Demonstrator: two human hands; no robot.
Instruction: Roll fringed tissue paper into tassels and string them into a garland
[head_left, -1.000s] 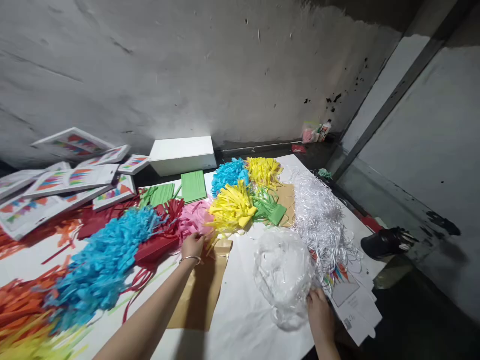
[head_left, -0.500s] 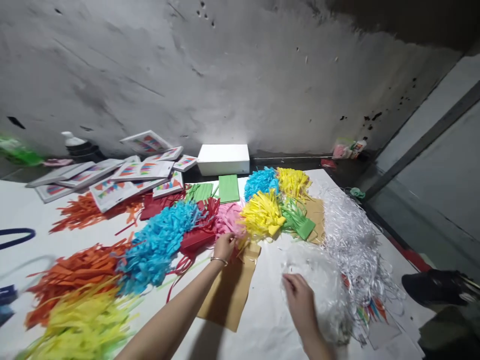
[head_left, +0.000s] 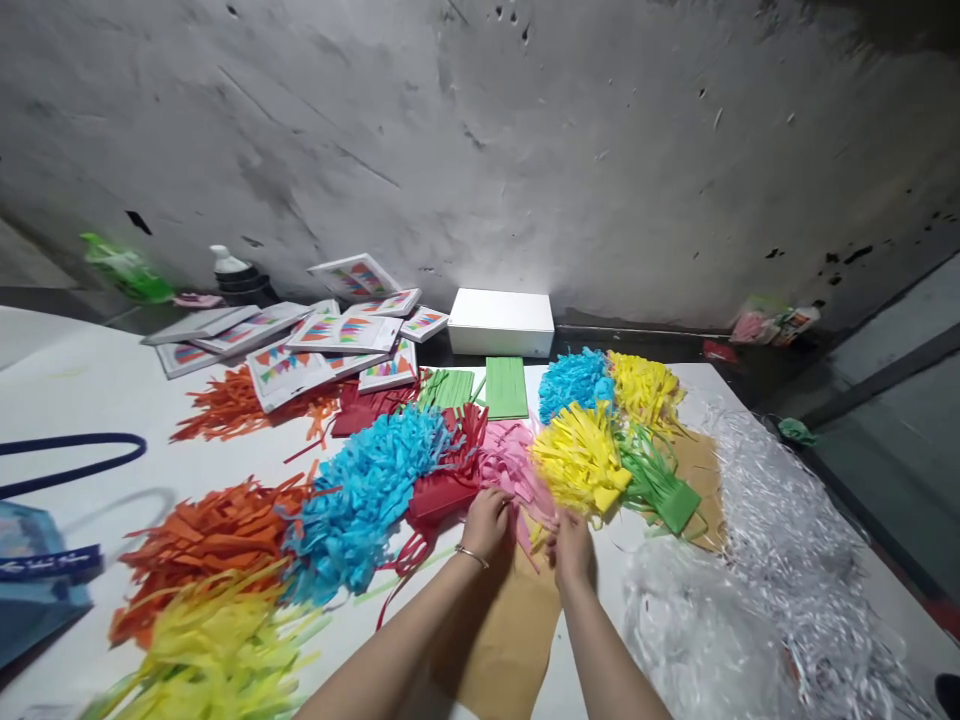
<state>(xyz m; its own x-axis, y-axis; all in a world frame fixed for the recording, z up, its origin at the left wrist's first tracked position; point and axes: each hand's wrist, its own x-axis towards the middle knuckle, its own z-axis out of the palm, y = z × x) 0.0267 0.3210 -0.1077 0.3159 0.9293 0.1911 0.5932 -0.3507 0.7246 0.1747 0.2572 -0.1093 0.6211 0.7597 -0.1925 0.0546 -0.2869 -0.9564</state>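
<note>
Both hands (head_left: 529,535) grasp pink paper fringe (head_left: 510,462).

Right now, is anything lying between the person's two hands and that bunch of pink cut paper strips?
Nothing visible does. The left hand and the right hand both sit at the near edge of the bunch of pink cut paper strips, fingers already among the strips. The red paper fringe and yellow paper fringe lie beside it, not in front.

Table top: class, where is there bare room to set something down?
Bare white table lies left of the orange strips, beyond the blue bag. The middle, around both hands and the pink fringe, is crowded.
</note>
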